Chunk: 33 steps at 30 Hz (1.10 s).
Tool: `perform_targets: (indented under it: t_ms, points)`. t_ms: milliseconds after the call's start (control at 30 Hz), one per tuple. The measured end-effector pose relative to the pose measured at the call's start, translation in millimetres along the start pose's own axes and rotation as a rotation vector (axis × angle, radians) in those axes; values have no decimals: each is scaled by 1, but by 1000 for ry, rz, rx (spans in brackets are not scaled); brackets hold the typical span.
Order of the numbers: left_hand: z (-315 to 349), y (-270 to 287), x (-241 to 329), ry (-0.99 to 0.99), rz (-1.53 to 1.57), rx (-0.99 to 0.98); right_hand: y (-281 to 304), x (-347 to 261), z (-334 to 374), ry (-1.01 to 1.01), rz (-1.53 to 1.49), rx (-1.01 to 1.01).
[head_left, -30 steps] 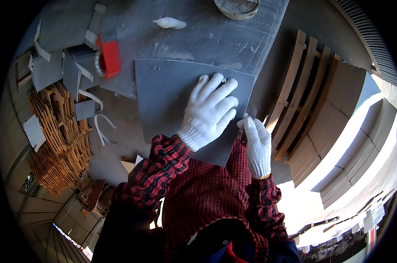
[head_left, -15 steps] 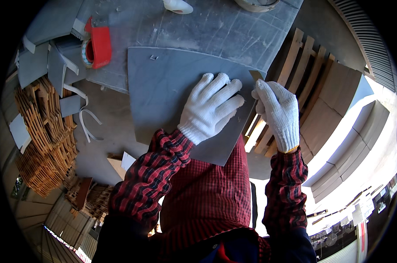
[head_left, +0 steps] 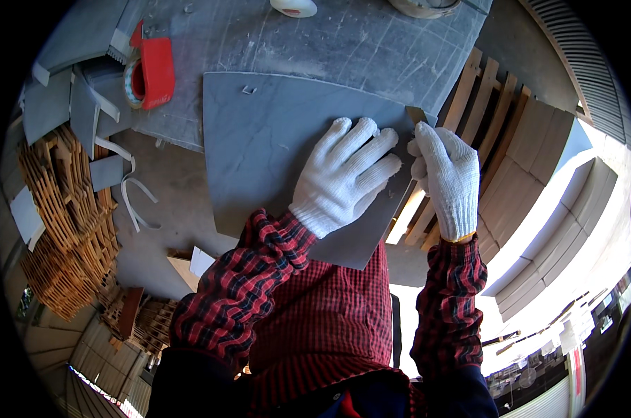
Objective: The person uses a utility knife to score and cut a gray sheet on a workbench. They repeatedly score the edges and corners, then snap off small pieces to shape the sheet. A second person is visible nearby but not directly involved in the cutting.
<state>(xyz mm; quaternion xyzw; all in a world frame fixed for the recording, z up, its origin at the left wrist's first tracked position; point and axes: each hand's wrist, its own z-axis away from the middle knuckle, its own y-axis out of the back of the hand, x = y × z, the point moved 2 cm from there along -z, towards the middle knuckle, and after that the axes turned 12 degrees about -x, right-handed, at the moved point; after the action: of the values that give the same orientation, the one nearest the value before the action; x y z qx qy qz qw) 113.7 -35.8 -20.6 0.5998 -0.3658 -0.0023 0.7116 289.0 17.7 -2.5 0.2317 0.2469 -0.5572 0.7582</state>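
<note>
A grey marble-patterned tile-like sheet (head_left: 253,153) lies on the worktable, its near corner reaching over the table's edge toward my body. My left hand (head_left: 343,177), in a white knit glove, rests flat on the sheet with the fingers spread. At the sheet's right edge, my gloved right hand (head_left: 449,181) is closed in a pinch on a small flat brownish piece (head_left: 416,114). Only the far end of that piece shows beyond the fingers; its exact kind is unclear. A small bent clip-like bit (head_left: 248,90) lies on the sheet near its far left corner.
On the scuffed grey table (head_left: 274,52) sit a red tape dispenser (head_left: 158,73), a white bottle-like thing (head_left: 294,7) and a round bowl-like container (head_left: 427,7). Grey offcuts (head_left: 47,108) and stacked wooden slats (head_left: 65,209) are at left. Wooden pallets (head_left: 489,104) and stacked boxes (head_left: 535,143) stand at right.
My right hand and the brownish piece have shifted slightly right along the sheet's edge. My left hand stays flat, appearing a little further right. The whole view has shifted a little.
</note>
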Motion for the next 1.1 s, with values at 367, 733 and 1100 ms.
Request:
perform_targets:
  t_ms: [367,733,1100]
  points:
    - [0,2,2,22,-17,-53,3,0,0,18,102,19]
    - [-4,3,4,-11,0,8,40,6,12,173,-39,-93]
    - [-15,17,9,-2,-14,-25,69,-48,-14,430,339,127]
